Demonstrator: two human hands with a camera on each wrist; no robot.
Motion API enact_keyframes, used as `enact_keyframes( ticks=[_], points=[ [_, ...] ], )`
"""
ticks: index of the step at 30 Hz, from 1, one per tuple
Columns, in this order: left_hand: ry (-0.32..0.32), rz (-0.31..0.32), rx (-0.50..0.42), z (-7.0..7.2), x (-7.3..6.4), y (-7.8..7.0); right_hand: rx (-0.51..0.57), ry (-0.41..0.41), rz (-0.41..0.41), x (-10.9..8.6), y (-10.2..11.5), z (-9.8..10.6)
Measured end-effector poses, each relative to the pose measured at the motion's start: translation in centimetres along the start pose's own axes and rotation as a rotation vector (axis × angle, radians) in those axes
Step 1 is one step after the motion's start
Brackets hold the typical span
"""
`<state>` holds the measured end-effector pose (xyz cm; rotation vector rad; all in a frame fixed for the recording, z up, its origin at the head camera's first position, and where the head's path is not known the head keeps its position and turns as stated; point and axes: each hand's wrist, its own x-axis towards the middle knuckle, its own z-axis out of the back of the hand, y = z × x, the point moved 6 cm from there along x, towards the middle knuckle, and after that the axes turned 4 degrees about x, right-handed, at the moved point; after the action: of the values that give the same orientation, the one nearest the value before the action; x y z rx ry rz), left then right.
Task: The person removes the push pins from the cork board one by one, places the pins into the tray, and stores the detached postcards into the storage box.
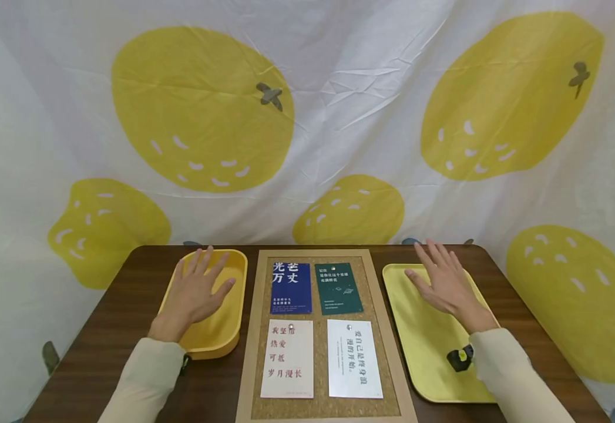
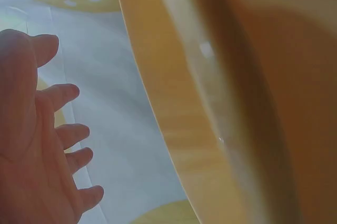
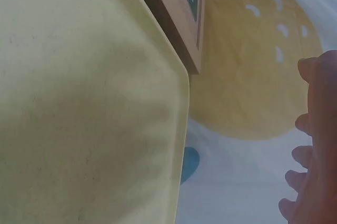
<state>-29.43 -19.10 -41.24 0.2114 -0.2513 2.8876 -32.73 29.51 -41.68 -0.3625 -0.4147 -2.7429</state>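
Observation:
My left hand [image 1: 196,294] hovers above the deep orange-yellow bin [image 1: 228,338], fingers spread and holding nothing. Over the shallow pale-yellow tray [image 1: 418,346] is my right hand [image 1: 447,285], its fingers also straight. Between them lies a wood-framed corkboard [image 1: 320,352]. On it are a blue card [image 1: 291,291], a green card [image 1: 339,291], a pale pink card [image 1: 288,364] and a white card [image 1: 355,364]. Small round pushpins show near the top of the green, pink and white cards. In both wrist views the fingers touch neither container.
All of this stands on a dark brown wooden table [image 1: 111,323]. Behind it hangs a white cloth [image 1: 349,117] printed with yellow lemons. A small black item [image 1: 460,358] shows beside my right cuff; whether it is worn or lies on the tray I cannot tell.

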Motion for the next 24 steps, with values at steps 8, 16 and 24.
enact_keyframes(
  ticks=[8, 16, 24],
  points=[
    [-0.002, -0.017, 0.024, -0.3, 0.2, -1.1, 0.035, 0.006, 0.024, 0.7, 0.9, -0.7],
    [0.005, -0.036, 0.017, -0.4, 0.4, -2.6, 0.05, 0.046, 0.03, 1.4, 2.2, -1.4],
    [-0.028, -0.077, 0.029, -0.7, 0.6, -4.2, 0.078, 0.053, 0.051, 2.1, 3.6, -2.2]
  ],
)
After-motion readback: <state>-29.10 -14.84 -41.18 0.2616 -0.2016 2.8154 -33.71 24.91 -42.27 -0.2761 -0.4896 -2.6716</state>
